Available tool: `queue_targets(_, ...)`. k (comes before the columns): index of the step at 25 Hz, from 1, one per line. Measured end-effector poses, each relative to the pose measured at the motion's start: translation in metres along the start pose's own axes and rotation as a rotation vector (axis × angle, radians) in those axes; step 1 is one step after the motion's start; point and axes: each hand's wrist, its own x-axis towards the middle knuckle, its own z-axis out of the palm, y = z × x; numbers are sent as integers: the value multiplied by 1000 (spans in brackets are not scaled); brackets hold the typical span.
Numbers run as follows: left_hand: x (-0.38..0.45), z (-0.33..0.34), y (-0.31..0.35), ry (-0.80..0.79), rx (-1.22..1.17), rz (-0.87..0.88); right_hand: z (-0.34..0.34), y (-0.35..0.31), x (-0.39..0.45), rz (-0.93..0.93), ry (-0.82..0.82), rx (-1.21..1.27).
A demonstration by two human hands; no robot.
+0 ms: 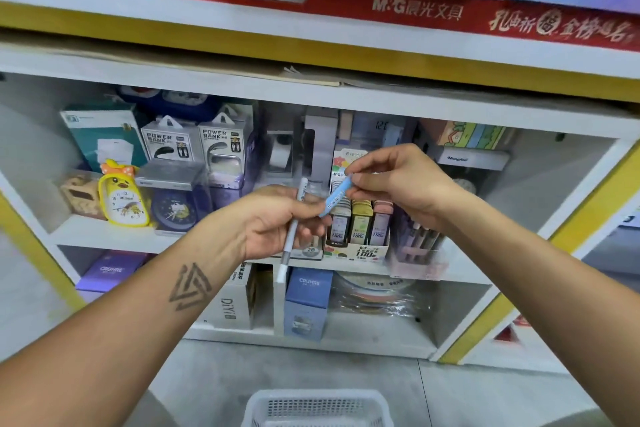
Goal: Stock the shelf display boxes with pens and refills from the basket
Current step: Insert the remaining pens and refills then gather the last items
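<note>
fingers of the left hand (277, 222) are curled round a slim white plastic pen (293, 225), which stands near upright through the fist, cap end above the knuckles and lower end showing below the palm. fingers of the right hand (398, 180) pinch the upper end of a short pale blue plastic pen or refill piece (335, 196); its lower end slants down toward the left thumb and appears to touch it, though contact cannot be confirmed. both hands are closed on their items, neither free.

handling judgement: both items look light, rigid and smooth, so liable to slip in a loose pinch; the white pen is best held mid-barrel as at present, the blue piece nearer its middle than its tip.

location: both items sit in the air in front of the shelf, not yet in any box. just behind and below the right fingers stands a cardboard display box of lead cases (358, 232), with a pale tray of pens (419, 243) beside it to the right. the white perforated plastic basket (317, 407) lies on the floor well below both hands; its contents cannot be seen.
</note>
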Motion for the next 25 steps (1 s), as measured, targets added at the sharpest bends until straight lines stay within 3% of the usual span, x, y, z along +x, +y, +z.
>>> queue_targets(4, 4, -10, 2, 186, 103, 113, 8, 3, 4, -16, -31, -90)
queue_targets(12, -1, -40, 9, 371, 146, 158, 43, -3, 32, -24, -18, -109)
queue_targets(16, -4, -64, 20, 555, 180, 148, 63, 0, 70, -330, 211, -701)
queue_targets(18, -9, -70, 23, 547, 133, 141, 79, 4, 87, -415, 190, -916)
queue_targets(22, -13, -76, 23, 526, 87, 142, 96, 17, 102, -362, 149, -1235)
queue_targets(25, -14, -80, 21, 487, 93, 137, 95, 19, 101, -349, 153, -1311)
